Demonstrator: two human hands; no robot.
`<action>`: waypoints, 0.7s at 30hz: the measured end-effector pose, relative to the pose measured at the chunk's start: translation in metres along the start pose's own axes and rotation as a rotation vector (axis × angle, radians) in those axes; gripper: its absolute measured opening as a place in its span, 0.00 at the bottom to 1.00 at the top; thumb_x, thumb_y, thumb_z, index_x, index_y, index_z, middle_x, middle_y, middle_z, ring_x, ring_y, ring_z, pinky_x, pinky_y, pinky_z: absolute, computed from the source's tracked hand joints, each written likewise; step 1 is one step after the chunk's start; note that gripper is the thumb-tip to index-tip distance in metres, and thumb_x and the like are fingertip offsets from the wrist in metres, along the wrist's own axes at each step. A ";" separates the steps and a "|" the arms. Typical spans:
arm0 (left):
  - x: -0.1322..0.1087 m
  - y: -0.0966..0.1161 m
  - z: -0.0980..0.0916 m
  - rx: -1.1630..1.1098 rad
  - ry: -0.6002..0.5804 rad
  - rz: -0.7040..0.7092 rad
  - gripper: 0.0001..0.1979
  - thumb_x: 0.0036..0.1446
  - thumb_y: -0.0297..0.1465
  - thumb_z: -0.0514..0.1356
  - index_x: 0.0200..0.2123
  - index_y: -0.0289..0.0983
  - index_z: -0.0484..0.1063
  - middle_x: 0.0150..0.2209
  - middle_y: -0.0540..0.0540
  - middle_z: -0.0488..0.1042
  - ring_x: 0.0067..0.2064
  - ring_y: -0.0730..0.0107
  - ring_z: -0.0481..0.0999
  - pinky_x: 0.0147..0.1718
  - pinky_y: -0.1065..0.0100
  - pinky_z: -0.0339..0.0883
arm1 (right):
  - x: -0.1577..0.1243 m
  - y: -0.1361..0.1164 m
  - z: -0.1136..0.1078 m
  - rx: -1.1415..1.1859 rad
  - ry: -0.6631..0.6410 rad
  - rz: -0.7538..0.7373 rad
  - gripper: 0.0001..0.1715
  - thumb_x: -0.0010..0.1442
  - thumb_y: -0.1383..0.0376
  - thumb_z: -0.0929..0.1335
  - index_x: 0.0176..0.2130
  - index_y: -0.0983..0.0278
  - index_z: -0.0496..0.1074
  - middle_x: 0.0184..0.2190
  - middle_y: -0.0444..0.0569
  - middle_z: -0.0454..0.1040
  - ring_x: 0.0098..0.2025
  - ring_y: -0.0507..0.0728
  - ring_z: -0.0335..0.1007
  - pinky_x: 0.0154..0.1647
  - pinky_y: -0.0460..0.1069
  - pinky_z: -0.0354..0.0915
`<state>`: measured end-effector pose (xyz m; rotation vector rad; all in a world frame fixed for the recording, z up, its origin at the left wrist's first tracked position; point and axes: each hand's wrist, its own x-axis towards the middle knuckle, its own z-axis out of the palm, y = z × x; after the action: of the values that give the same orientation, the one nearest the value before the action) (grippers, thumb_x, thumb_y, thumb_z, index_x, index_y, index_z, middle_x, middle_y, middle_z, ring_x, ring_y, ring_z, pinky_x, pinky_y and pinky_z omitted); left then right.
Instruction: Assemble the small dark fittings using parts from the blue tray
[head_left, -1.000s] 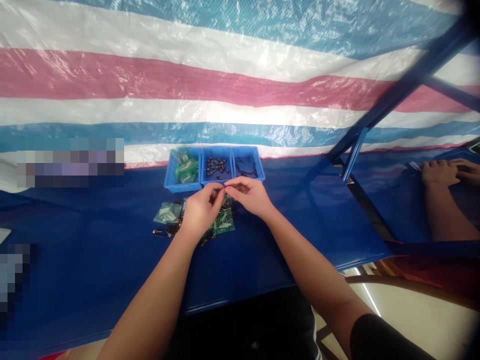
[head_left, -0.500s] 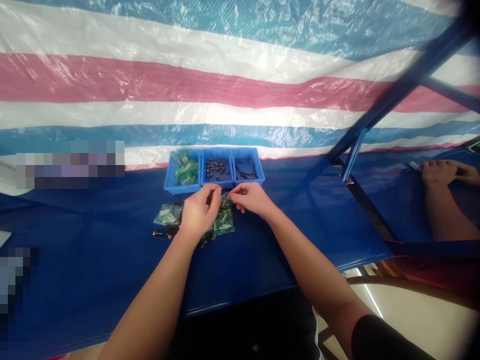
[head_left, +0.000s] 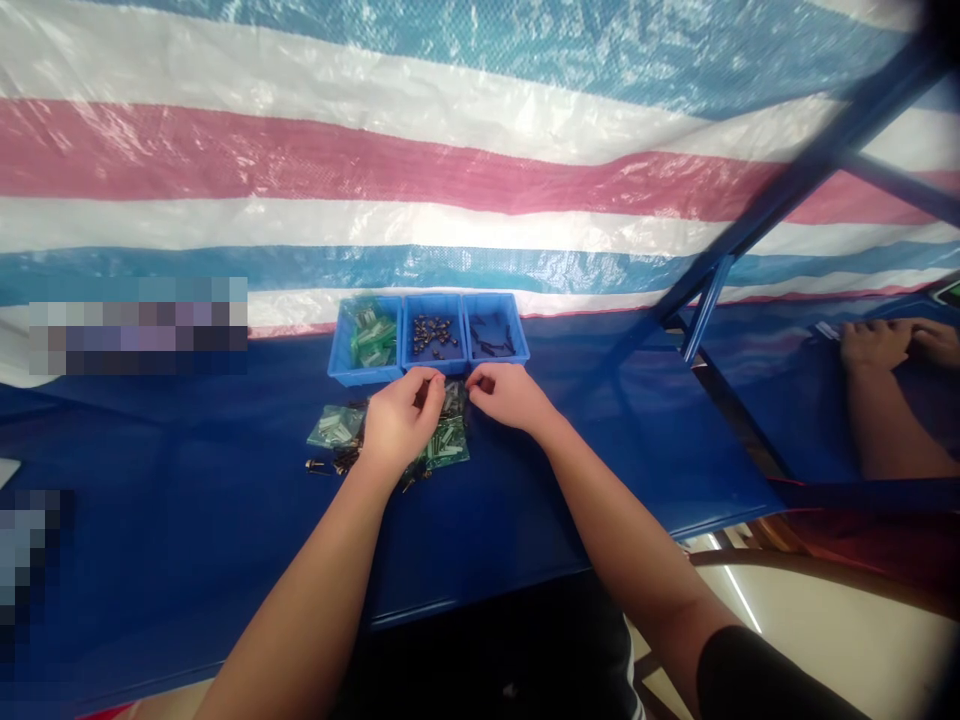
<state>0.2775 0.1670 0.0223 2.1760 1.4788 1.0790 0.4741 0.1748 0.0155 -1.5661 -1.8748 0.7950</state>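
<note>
My left hand (head_left: 401,420) is curled, its fingertips pinched around a small dark part that I cannot make out. My right hand (head_left: 506,395) is also closed in a pinch just to its right, the two hands slightly apart. Both hover over a pile of small green plastic bags (head_left: 448,440) and loose dark metal pieces (head_left: 330,464) on the blue table. Just behind the hands stand three blue bins: the left bin (head_left: 365,340) with green bags, the middle bin (head_left: 433,335) with brass-coloured parts, the right bin (head_left: 495,330) with dark parts.
A striped red, white and blue tarp (head_left: 450,160) hangs behind the table. A blue metal frame (head_left: 750,230) slants at the right. Beyond it another person's hands (head_left: 885,345) rest on a neighbouring blue table. The table's front edge (head_left: 525,585) runs near my body.
My hands were touching at the fingertips a second ago; the right hand has drawn slightly away and lowered toward the pile. The left hand stays in place.
</note>
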 end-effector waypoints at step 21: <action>-0.001 0.002 0.000 -0.005 -0.041 -0.007 0.14 0.66 0.40 0.54 0.39 0.38 0.76 0.26 0.50 0.76 0.28 0.70 0.74 0.29 0.71 0.62 | -0.001 -0.003 -0.001 -0.373 -0.089 0.013 0.12 0.61 0.61 0.69 0.44 0.56 0.81 0.38 0.48 0.82 0.36 0.57 0.74 0.32 0.49 0.62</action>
<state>0.2786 0.1653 0.0233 2.1748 1.4627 1.0289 0.4728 0.1739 0.0187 -1.7895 -2.1746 0.5480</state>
